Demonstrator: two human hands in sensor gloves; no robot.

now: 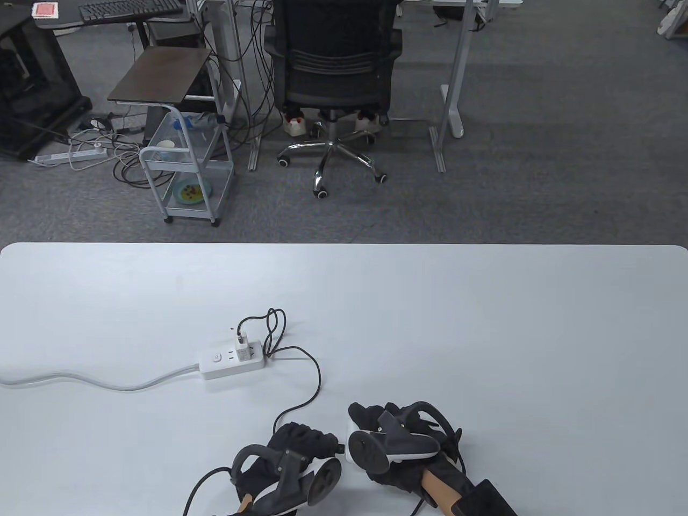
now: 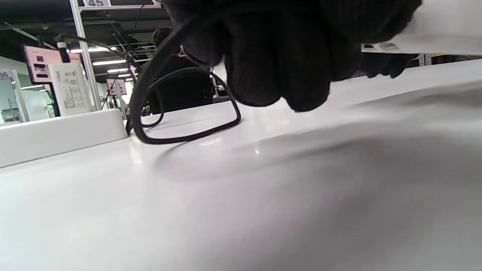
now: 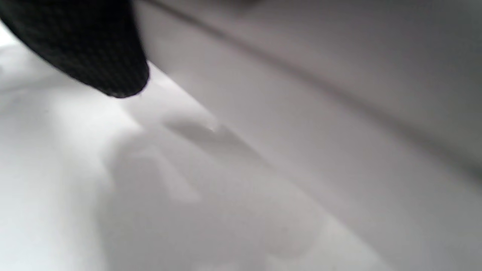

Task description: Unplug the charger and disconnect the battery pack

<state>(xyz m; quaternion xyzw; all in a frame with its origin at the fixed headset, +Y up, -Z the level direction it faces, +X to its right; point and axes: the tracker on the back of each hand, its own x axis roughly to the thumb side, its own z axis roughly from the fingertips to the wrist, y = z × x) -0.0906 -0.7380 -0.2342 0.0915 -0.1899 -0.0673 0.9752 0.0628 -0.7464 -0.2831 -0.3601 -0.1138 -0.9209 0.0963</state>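
Both hands (image 1: 344,446) clasp battery pack (image 1: 349,442); left hand (image 1: 301,446) fingers curl around cable (image 1: 314,376) end. Charger (image 1: 243,344), beyond the grip, remains plugged into power strip (image 1: 231,364); neither step done.

Open-plan office, seen past a white table's far edge.

Grey carpet floor (image 1: 537,161), a black mesh swivel chair on a chrome star base (image 1: 336,64), grey metal height-adjustable desk legs (image 1: 454,80) and a black computer keyboard (image 1: 129,9) on a desk at the top left corner — cables trail to a white floor power strip (image 1: 70,156).
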